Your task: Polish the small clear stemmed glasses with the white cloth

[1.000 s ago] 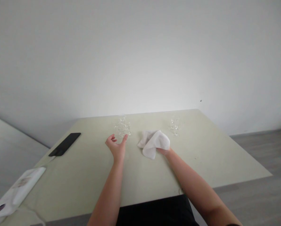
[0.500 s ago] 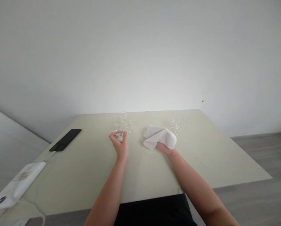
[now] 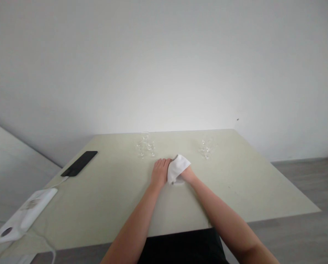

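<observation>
My left hand (image 3: 160, 173) is closed, its fingers curled and pressed against the side of a white cloth (image 3: 177, 167). The small clear glass it gripped half a second ago is hidden behind its fingers and the cloth. My right hand (image 3: 188, 175) is wrapped in the cloth and closed on it, most of its fingers covered. Both hands meet just above the middle of the table. Beyond my left hand stands a cluster of clear glasses (image 3: 146, 145). Another group of clear glasses (image 3: 206, 148) is farther right, past my right hand.
The pale table (image 3: 111, 205) reaches back to a white wall. On its left side lie a black phone (image 3: 80, 164) with a cable plugged in and a white power strip (image 3: 25, 216). Grey floor (image 3: 290, 238) shows beyond the right edge.
My left hand has moved right and toward me, from beside the left glasses to the cloth. My right hand has drawn slightly left, and the cloth is now folded more tightly between both hands.
</observation>
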Tool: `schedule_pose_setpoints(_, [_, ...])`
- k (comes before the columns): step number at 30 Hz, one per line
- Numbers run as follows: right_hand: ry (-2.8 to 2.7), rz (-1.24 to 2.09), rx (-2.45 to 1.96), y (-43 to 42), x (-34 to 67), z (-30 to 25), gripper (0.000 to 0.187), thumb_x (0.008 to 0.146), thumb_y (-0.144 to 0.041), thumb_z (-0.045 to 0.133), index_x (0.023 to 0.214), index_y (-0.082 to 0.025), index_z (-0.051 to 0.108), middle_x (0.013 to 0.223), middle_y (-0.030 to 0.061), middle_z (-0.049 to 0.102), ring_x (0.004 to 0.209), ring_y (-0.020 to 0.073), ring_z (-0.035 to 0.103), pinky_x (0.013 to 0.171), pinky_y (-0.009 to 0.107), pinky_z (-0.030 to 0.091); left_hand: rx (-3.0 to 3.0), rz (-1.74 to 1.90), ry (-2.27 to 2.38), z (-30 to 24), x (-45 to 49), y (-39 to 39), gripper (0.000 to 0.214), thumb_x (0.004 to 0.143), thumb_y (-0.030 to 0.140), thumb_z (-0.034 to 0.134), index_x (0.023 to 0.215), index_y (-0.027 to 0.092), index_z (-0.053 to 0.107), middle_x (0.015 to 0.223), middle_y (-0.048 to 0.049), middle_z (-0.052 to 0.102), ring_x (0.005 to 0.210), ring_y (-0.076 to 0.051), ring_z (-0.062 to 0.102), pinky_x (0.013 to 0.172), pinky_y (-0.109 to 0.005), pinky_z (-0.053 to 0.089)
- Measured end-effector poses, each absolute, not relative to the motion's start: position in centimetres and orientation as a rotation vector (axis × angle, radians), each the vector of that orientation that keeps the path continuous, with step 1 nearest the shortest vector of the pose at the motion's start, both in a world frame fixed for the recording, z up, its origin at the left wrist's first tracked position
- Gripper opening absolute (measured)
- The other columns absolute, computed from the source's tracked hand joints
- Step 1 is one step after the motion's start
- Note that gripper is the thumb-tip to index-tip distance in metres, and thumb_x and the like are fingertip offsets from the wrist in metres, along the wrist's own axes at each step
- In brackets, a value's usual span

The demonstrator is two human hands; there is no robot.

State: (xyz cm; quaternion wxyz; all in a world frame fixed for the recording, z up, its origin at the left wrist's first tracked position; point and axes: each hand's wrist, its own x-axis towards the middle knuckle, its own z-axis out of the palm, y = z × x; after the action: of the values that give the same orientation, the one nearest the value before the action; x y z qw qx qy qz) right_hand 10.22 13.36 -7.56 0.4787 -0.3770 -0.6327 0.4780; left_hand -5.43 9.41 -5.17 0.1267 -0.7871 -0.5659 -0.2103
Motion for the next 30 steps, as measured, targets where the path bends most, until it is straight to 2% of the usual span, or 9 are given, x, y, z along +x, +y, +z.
schedule_pose_setpoints(4, [-1.489,1.396,-0.988,12.7,10.7,-6.5,0.034,0.083,-0.046,0.053,0.094,-0.017,0.068,0.089,0.0075,0.073,0.095,0.0284,0.067,0.086,0.044,0.055,-2.296,-0.488,-1.619,-4.7,-5.2,9.2,0.026,0.092,0.021,0.047,0.115,0.017,0.058,0.1,-0.0116,0.067,0.099,-0.027,0.061,0.092,-0.04,0.041])
schedule_pose_setpoints(7, [-1.78,1.296,-0.873,12.2,11.3,-6.1,0.022,0.07,-0.037,0.069,0.085,-0.02,0.069,0.094,0.0055,0.073,0.099,0.0288,0.065,0.099,0.045,0.048,-2.323,-0.327,-1.727,-4.5,-5.2,9.1,0.021,0.093,0.016,0.044,0.107,0.018,0.06,0.087,-0.0096,0.069,0.088,-0.024,0.065,0.084,-0.037,0.042])
schedule_pose_setpoints(11, [-1.912,1.025,-0.913,12.1,10.8,-6.3,0.023,0.058,-0.026,0.079,0.08,-0.024,0.072,0.115,0.0071,0.07,0.127,0.0358,0.051,0.118,0.049,0.025,-2.308,-0.256,-1.851,-4.1,-5.5,9.3,0.022,0.095,0.017,0.042,0.107,0.018,0.06,0.082,-0.0091,0.07,0.08,-0.024,0.066,0.081,-0.036,0.042])
schedule_pose_setpoints(13, [-1.839,1.054,-0.916,12.1,10.3,-6.6,0.019,0.068,-0.028,0.071,0.086,-0.022,0.072,0.111,0.0075,0.072,0.123,0.0337,0.055,0.115,0.05,0.03,-2.29,-0.33,-1.838,-4.1,-5.5,9.3,0.02,0.095,0.019,0.044,0.105,0.018,0.061,0.088,-0.0106,0.07,0.088,-0.025,0.066,0.084,-0.036,0.042])
schedule_pose_setpoints(17, [-1.625,1.276,-1.008,12.1,10.2,-6.8,0.028,0.087,-0.033,0.047,0.093,-0.019,0.07,0.094,0.0091,0.073,0.098,0.0287,0.067,0.09,0.046,0.054,-2.298,-0.394,-1.724,-4.2,-5.4,9.2,0.02,0.093,0.018,0.045,0.105,0.018,0.062,0.095,-0.0129,0.069,0.097,-0.027,0.063,0.086,-0.038,0.042])
schedule_pose_setpoints(22, [-1.906,0.971,-0.868,12.0,11.2,-6.4,0.028,0.069,-0.032,0.072,0.094,-0.02,0.071,0.112,0.0117,0.07,0.113,0.035,0.06,0.109,0.053,0.038,-2.344,-0.308,-1.853,-4.3,-5.3,9.3,0.02,0.093,0.018,0.047,0.109,0.016,0.06,0.085,-0.0107,0.069,0.086,-0.025,0.067,0.079,-0.036,0.044])
schedule_pose_setpoints(26, [-1.974,0.891,-0.847,12.2,10.7,-6.7,0.03,0.067,-0.026,0.075,0.096,-0.019,0.071,0.12,0.0116,0.067,0.128,0.0353,0.05,0.118,0.05,0.023,-2.312,-0.333,-1.899,-4.5,-5.4,9.6,0.02,0.095,0.02,0.045,0.109,0.017,0.059,0.085,-0.0101,0.07,0.086,-0.024,0.067,0.08,-0.034,0.044])
schedule_pose_setpoints(28, [-1.896,0.961,-0.852,12.4,10.4,-6.8,0.024,0.073,-0.027,0.069,0.097,-0.021,0.071,0.117,0.0088,0.069,0.124,0.0311,0.053,0.117,0.048,0.025,-2.306,-0.397,-1.845,-4.6,-5.5,9.6,0.019,0.095,0.02,0.046,0.108,0.018,0.06,0.089,-0.0103,0.069,0.092,-0.024,0.066,0.084,-0.035,0.044])
schedule_pose_setpoints(30, [-1.737,1.109,-0.92,12.6,10.3,-6.7,0.022,0.079,-0.029,0.061,0.098,-0.022,0.071,0.11,0.0072,0.071,0.114,0.0282,0.06,0.111,0.048,0.036,-2.315,-0.438,-1.769,-4.6,-5.6,9.5,0.019,0.094,0.02,0.047,0.108,0.018,0.06,0.092,-0.0107,0.068,0.097,-0.025,0.064,0.088,-0.036,0.043])
